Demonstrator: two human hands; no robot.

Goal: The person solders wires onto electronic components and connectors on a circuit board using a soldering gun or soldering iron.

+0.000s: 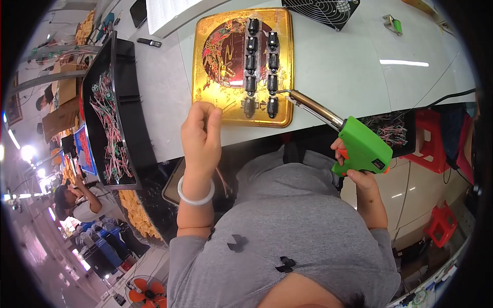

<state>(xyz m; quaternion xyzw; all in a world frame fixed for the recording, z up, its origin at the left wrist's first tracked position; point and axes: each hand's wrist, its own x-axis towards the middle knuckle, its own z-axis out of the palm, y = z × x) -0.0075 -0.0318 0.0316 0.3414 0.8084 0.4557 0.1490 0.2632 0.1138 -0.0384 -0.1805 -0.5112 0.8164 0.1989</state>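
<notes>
My right hand point(363, 180) grips a green soldering gun point(365, 146) with an orange trigger. Its long metal barrel points up and left, and the thin tip ends at the right-hand row of small black components point(272, 83). These stand in two columns on a shiny gold tin lid point(209, 105) with a dark red round picture. Over the lid's lower left edge is my left hand point(202, 128), fingers closed in a pinch. What the pinch holds, if anything, is too small to make out. A pale bangle point(195, 194) circles the left wrist.
On the left stands a black tray point(134, 102) of wired green parts; another wired heap point(390, 131) lies right of the gun. A black fan point(328, 11), a green-handled metal piece point(394, 24) and a white foam box point(172, 14) are at the back. Red stools point(440, 223) stand right.
</notes>
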